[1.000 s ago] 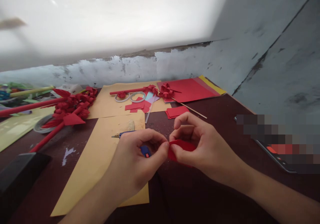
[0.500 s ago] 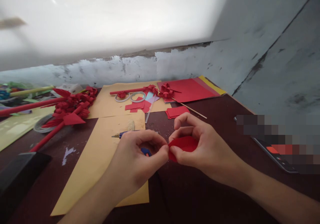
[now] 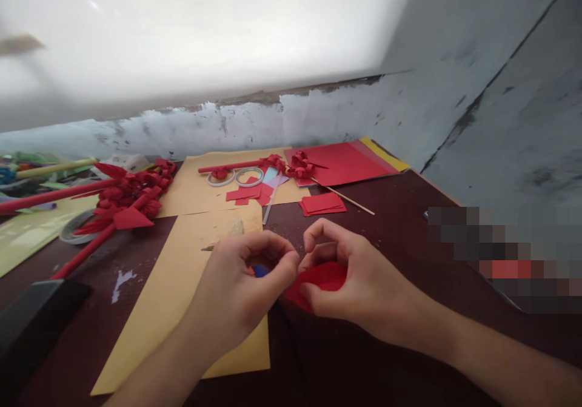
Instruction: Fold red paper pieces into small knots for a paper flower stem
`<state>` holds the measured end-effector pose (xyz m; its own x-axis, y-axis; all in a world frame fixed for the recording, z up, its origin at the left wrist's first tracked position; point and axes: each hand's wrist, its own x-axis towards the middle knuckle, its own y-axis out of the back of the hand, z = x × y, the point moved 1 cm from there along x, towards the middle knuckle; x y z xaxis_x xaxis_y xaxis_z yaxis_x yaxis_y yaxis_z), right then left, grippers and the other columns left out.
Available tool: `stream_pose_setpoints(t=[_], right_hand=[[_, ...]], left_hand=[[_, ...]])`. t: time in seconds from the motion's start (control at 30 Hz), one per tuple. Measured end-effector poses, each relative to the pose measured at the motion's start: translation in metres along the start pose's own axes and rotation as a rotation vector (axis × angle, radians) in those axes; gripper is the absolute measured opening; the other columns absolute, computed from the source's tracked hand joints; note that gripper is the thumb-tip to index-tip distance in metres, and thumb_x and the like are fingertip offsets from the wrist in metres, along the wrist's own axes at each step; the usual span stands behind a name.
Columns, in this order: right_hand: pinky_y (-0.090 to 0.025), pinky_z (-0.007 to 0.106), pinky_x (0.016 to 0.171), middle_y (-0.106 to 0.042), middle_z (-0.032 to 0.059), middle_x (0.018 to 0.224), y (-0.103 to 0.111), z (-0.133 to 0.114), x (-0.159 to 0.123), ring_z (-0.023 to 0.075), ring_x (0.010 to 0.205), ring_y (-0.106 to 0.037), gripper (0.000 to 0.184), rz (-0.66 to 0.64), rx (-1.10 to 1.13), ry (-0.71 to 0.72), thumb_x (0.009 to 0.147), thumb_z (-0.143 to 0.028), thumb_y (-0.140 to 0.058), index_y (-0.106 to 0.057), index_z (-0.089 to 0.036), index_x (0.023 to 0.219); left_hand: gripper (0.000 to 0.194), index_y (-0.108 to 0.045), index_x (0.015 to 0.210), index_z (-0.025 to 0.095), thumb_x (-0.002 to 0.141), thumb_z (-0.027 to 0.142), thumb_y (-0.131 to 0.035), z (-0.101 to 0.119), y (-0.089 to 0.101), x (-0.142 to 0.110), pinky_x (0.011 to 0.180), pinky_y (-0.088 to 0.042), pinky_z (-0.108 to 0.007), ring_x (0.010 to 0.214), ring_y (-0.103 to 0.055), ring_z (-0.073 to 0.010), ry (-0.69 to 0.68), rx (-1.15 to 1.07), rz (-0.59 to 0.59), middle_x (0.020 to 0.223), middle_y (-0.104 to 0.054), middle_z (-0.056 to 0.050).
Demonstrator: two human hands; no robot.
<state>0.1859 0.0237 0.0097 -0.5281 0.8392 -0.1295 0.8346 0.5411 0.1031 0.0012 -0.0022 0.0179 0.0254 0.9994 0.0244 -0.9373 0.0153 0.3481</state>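
A piece of red paper [image 3: 325,275] sits in my right hand [image 3: 359,273], pinched between thumb and fingers with the forefinger arched above it. Close on its left, my left hand [image 3: 254,285] has thumb and forefinger tips pressed together beside the paper's edge. Whether anything is between those left fingertips cannot be made out. Behind the left hand lies what looks like a blue glue gun [image 3: 260,270], mostly covered, its metal tip poking out to the left. Just beyond my hands is a small stack of red paper rectangles [image 3: 324,204].
Yellow-tan paper sheets [image 3: 182,310] cover part of the dark table [image 3: 364,358]. Tape rolls [image 3: 249,177], red paper scraps [image 3: 245,193] and a thin wooden stick [image 3: 345,196] lie farther back. Red paper flowers [image 3: 131,195] are at left, red sheets [image 3: 345,161] against the wall.
Both hands have shifted slightly left and the red paper has come lower and tilted. My left fingertips, earlier at the paper's edge, now sit a little above it.
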Motion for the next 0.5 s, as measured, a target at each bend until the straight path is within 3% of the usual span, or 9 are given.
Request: stream_pose_setpoints(t=[0.23, 0.5], right_hand=[[-0.049, 0.018, 0.063, -0.072, -0.0073, 0.084, 0.0055, -0.0016, -0.0008, 0.0103, 0.072, -0.062, 0.041, 0.039, 0.008, 0.025, 0.077, -0.01, -0.08, -0.048, -0.025, 0.097], [-0.05, 0.019, 0.065, -0.073, -0.0069, 0.084, 0.0072, -0.0052, 0.002, 0.0106, 0.072, -0.063, 0.039, 0.049, 0.017, 0.028, 0.078, -0.011, -0.08, -0.049, -0.025, 0.098]], left_hand=[[0.012, -0.079, 0.073, 0.02, 0.08, 0.021, -0.07, 0.0, -0.004, -0.0001, 0.057, -0.048, -0.021, 0.063, -0.067, -0.014, -0.003, 0.029, -0.085, 0.067, -0.075, 0.001], [0.026, -0.078, 0.071, 0.022, 0.092, 0.031, -0.065, -0.0051, -0.004, -0.0011, 0.051, -0.047, -0.022, 0.058, -0.067, -0.0139, -0.092, 0.069, 0.04, 0.065, -0.076, 0.0]])
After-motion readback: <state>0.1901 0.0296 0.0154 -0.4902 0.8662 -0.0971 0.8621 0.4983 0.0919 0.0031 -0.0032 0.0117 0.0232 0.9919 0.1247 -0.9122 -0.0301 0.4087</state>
